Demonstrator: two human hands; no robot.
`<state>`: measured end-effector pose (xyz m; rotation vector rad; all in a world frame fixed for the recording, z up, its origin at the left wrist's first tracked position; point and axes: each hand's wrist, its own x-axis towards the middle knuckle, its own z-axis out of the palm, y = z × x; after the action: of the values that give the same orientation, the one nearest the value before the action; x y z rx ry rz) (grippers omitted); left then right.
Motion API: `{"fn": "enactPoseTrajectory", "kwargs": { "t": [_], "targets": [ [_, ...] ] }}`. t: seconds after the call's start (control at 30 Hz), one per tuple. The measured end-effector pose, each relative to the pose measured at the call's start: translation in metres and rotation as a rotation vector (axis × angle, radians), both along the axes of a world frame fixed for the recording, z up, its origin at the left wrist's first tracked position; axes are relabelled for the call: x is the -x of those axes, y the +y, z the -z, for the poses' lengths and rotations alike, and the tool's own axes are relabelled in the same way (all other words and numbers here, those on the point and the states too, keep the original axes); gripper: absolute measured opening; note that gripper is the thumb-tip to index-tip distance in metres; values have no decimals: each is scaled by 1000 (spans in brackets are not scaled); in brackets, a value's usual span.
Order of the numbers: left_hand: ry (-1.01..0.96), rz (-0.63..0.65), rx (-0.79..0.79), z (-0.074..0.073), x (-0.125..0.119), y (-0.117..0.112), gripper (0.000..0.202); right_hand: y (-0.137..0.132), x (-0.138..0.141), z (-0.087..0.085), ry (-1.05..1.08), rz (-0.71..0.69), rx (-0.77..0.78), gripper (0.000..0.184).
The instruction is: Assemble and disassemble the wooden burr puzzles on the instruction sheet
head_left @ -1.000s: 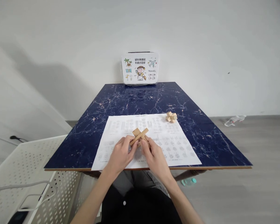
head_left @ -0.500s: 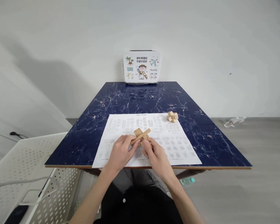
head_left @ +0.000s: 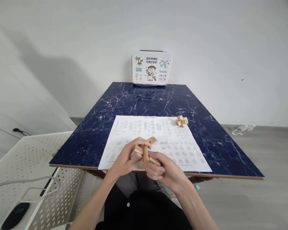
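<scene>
Between my hands is a partly interlocked wooden burr puzzle (head_left: 145, 157), its bars crossing at different angles. My left hand (head_left: 127, 157) grips it from the left, fingers over the top and thumb by a short bar end. From the right, my right hand (head_left: 163, 169) is closed round the lower bars, its thumb along the top. A dark mark shows on the bar end facing me. My fingers hide the joint. Beneath lies a white printed sheet (head_left: 124, 131) with rows of small diagrams. A second, star-shaped wooden puzzle (head_left: 181, 121) rests on its upper right corner.
The blue marbled table (head_left: 144, 103) carries a white case (head_left: 151, 68) with cartoon prints at its far edge, against the wall. On the left stands a white perforated basket or stand (head_left: 60, 191) with a cable and a dark device (head_left: 15, 215). A plastic bottle (head_left: 243, 129) lies on the floor.
Both hands have turned the wooden puzzle, so one bar now points toward me. My right hand has wrapped further round it. The view has shifted slightly.
</scene>
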<state>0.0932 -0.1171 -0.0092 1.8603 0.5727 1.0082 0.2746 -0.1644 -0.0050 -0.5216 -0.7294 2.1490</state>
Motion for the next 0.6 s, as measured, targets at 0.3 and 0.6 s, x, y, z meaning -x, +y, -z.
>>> {"fn": "enactPoseTrajectory", "kwargs": {
  "t": [0.3,0.6],
  "targets": [
    [-209,-373,572,10,2,6,56,10,-14,8,-1161,515,-722,31],
    [-221,-414,736,14,2,11,65,49,-46,41,-1600,403,-1299,23]
  ]
}}
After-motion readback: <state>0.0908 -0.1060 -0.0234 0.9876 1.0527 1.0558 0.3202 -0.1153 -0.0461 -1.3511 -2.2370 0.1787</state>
